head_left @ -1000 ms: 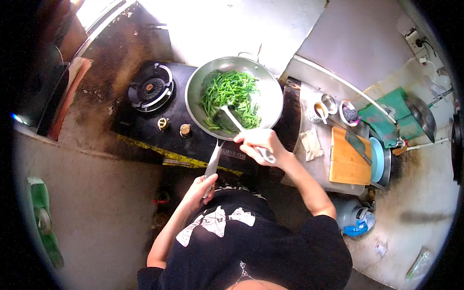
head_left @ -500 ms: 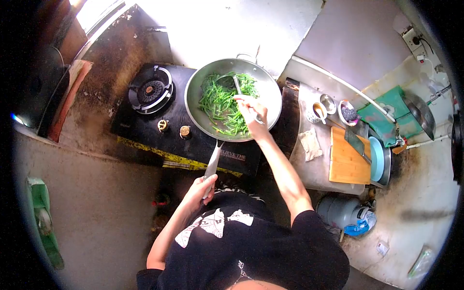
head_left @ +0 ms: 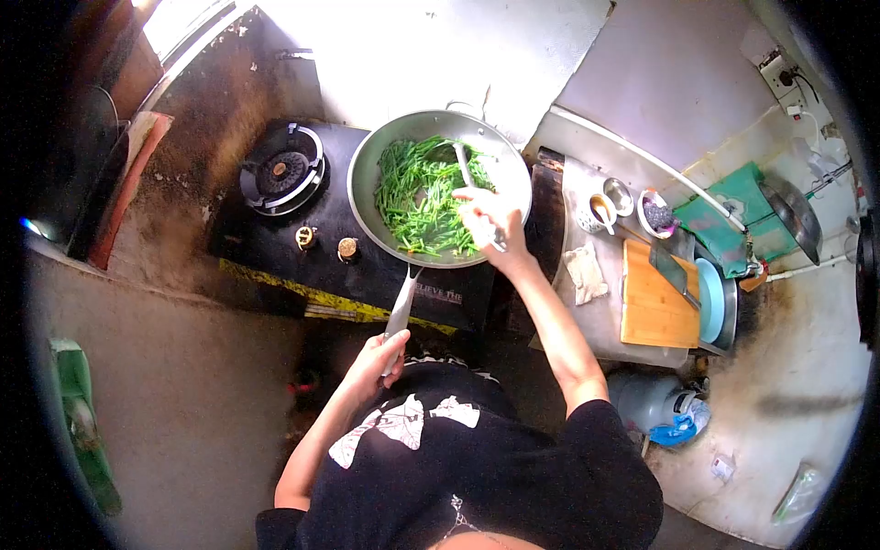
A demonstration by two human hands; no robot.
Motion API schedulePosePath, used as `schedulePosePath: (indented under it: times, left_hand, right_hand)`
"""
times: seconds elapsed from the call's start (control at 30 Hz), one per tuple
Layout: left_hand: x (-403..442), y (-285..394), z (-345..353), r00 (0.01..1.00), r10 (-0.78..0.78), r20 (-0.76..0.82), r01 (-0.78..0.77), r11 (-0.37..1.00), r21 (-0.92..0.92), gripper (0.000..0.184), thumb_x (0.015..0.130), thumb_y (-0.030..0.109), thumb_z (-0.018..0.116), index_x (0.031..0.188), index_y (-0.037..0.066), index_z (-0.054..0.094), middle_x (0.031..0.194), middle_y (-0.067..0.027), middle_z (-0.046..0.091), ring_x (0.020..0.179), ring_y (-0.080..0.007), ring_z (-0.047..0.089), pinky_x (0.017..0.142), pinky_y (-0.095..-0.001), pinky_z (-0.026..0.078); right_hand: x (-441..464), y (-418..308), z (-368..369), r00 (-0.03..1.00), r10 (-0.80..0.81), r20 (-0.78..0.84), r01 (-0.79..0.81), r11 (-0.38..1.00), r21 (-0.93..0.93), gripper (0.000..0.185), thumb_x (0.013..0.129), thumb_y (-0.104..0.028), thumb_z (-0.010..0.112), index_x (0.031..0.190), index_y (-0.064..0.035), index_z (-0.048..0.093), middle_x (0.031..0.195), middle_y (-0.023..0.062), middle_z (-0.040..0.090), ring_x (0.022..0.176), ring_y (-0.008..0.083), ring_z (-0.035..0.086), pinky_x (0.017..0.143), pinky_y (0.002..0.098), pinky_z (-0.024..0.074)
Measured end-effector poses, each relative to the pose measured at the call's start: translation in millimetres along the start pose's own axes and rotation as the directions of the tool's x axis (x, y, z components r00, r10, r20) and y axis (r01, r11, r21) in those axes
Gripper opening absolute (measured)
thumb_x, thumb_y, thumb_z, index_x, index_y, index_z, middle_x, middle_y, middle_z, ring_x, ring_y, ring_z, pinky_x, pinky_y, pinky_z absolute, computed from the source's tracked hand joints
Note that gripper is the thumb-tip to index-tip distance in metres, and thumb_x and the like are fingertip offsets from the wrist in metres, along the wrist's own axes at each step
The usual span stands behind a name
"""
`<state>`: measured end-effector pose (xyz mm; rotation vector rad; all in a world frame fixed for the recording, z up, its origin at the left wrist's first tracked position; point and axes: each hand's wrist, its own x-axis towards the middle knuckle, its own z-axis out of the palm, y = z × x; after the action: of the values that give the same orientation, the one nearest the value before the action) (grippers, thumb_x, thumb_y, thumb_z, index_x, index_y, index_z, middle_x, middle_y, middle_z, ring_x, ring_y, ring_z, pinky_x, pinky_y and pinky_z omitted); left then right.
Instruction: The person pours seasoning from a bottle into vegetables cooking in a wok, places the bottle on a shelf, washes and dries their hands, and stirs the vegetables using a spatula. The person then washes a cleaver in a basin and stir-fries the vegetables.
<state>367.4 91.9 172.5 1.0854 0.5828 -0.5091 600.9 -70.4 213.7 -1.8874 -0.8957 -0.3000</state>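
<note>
A wide metal pan stands on the right side of the black stove, with chopped green vegetables spread inside it. My left hand is closed around the end of the pan handle, below the pan. Over the pan's lower right part, my right hand grips the metal spatula. The spatula's shaft points up and away from me, and its head is hard to make out among the greens near the pan's far right side.
Left on the stove is an unused burner, with two knobs nearer me. On the right counter are a cutting board, a cleaver, a cloth, a cup and small bowls. A gas cylinder stands below.
My right hand and the spatula swept from the pan's near edge up across the greens, then slightly right and down. The vegetables have shifted and spread. My left hand stays on the handle.
</note>
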Motion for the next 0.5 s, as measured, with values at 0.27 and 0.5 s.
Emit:
schedulePosePath:
  times: [0.27, 0.5]
  left_hand:
    - [3.8, -3.0, -2.5, 1.0, -0.01, -0.012, 0.01, 1.0, -0.002, 0.037, 0.09, 0.038, 0.057, 0.072, 0.01, 0.044, 0.049, 0.0002, 0.042, 0.034, -0.009, 0.035, 0.032, -0.0239, 0.026]
    - [-2.1, 3.2, 0.2, 1.0, 0.001, 0.022, -0.001, 1.0, -0.005, 0.037, 0.09, 0.038, 0.057, 0.071, 0.009, 0.043, 0.049, 0.0003, 0.041, 0.035, -0.0087, 0.036, 0.033, -0.0233, 0.026]
  right_hand:
    - [-65.8, -46.6, -15.3, 0.988, -0.078, 0.136, 0.08, 0.997, -0.01, 0.008, 0.07, -0.002, 0.065, 0.066, -0.0033, 0.059, 0.083, 0.0133, 0.067, 0.064, 0.0249, 0.064, 0.061, 0.0316, 0.0524]
    - [-12.6, 9.4, -10.2, 0.971, 0.166, 0.175, -0.149, 0.983, -0.104, 0.011, 0.078, -0.007, 0.062, 0.085, -0.0005, 0.067, 0.068, 0.0084, 0.064, 0.053, 0.0148, 0.057, 0.05, 0.0271, 0.0463]
